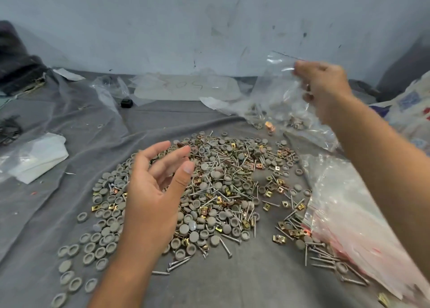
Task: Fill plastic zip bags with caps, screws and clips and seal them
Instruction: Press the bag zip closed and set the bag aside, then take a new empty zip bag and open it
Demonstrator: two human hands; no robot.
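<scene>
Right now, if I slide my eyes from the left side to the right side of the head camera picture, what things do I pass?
White folded bags → left hand → pile of caps, screws and clips → right hand holding a clear zip bag → patterned cloth.

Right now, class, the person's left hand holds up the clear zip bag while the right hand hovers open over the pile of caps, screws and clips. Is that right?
Not quite: the hands are swapped. In the head view the right hand holds up the clear zip bag, while the left hand hovers open over the pile of caps, screws and clips.
</scene>
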